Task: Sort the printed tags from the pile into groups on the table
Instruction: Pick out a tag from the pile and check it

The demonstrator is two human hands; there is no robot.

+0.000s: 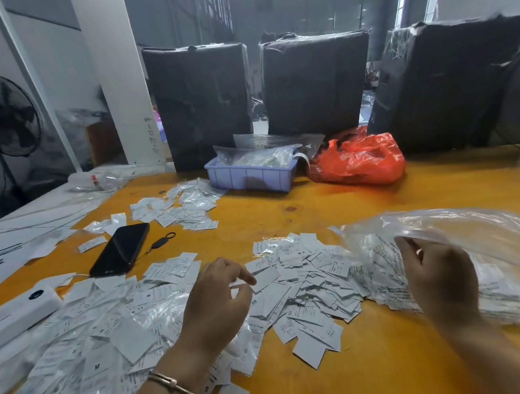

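Left hand (217, 304) hovers, fingers (245, 277) loosely curled, over tags (302, 285); right hand (440, 277) pinches bag (453, 229).

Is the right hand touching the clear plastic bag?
Touching. The head view shows the right hand with fingers curled onto the edge of the clear plastic bag, gripping it above the tags inside.

— What lies on the orange surface (359, 209)?
— White printed tags (305, 284) heaped in the middle and at left, a black phone (120, 249), a white device (17, 312).
— Farther back?
— A lavender tray (251, 177), a red plastic bag (359, 161), three dark wrapped bales (316, 82); a clear bag (466, 240) at right.
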